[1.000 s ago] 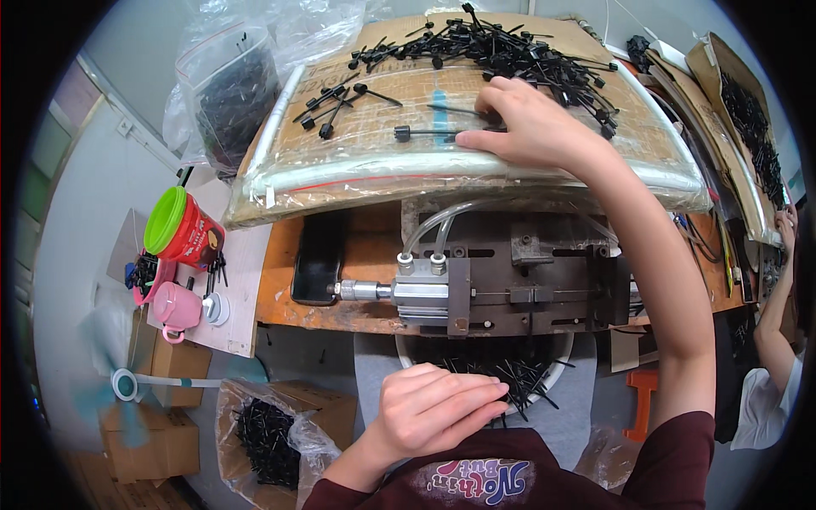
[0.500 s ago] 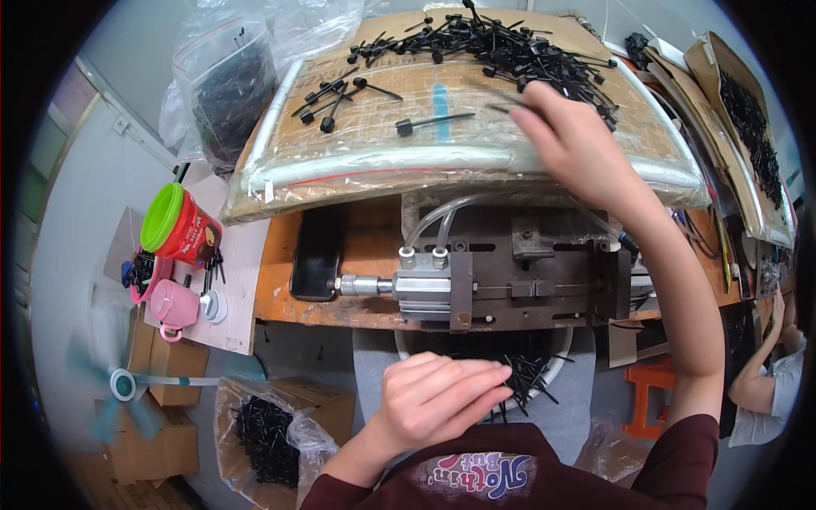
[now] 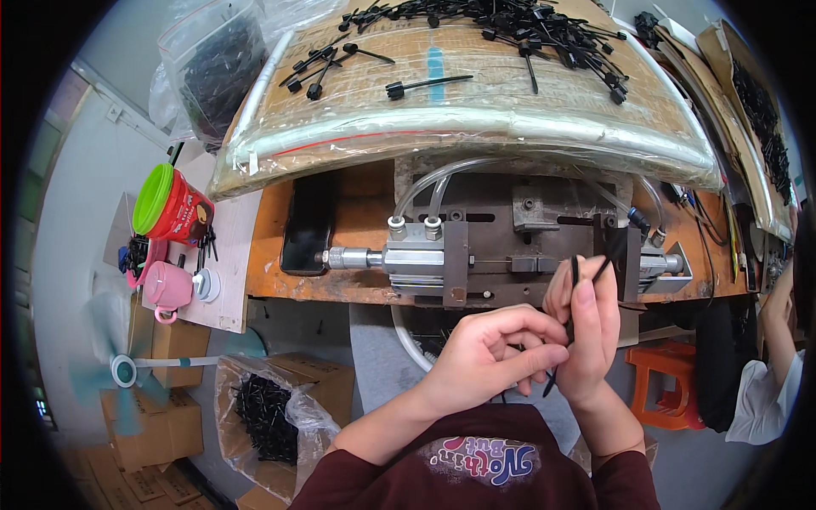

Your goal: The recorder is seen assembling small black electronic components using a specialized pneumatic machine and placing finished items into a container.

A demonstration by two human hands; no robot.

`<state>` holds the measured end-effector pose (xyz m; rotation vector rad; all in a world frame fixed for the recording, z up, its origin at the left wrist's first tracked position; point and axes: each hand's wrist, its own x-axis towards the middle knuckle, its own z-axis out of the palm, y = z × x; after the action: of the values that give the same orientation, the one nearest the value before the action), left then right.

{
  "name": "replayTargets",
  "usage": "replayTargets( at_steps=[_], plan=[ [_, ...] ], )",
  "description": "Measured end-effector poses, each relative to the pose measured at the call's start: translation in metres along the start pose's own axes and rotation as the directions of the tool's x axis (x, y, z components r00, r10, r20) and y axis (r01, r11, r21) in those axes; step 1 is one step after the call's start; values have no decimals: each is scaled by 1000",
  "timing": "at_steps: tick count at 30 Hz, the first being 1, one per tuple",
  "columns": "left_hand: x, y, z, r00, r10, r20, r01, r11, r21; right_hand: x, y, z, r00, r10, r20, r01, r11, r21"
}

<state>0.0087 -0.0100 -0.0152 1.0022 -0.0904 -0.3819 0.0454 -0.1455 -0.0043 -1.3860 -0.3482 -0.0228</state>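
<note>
One upright right hand [image 3: 591, 353], fingers around slim black parts [image 3: 575, 274], beside a slanted left hand [image 3: 486, 355], fingers half-curled, grip unclear.

Pale wall [image 3: 81, 221] along left, white socket [image 3: 113, 111] on it. Grey floor [image 3: 289, 333] below orange-brown wooden workbench [image 3: 268, 246] across middle; pale side table [image 3: 228, 302] just left. Teal-bladed fan [image 3: 124, 371], cardboard boxes [image 3: 166, 433] near left. Orange stool [image 3: 663, 361] right. Light bright, even.

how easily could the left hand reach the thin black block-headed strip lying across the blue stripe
Probably yes: the thin black block-headed strip lies uncovered, apart from the dark pile, though the left hand is occupied close to the right hand.
</note>
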Motion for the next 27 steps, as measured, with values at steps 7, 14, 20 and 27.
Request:
replayTargets(
  at_steps=[7, 14, 20, 27],
  plan=[
    [-4, -4, 0, 993, -68, 95, 52, 984, 168, -8, 4, -6, 1000, 8, -1, -7, 980, 197],
    [-10, 19, -1, 810, 560, 173, -484, 473, 736, -9, -2, -32, 951, -190, -246, 192, 981, -15],
    [0, -6, -6, 776, 575, 259, -362, 69, 930, -25, -2, -40, 950, -34, -310, 45, 998, 31],
    [17, -22, -10, 746, 559, 362, -280, -230, 932, -31, -4, -47, 962, 62, -266, -23, 989, 147]
  ],
)
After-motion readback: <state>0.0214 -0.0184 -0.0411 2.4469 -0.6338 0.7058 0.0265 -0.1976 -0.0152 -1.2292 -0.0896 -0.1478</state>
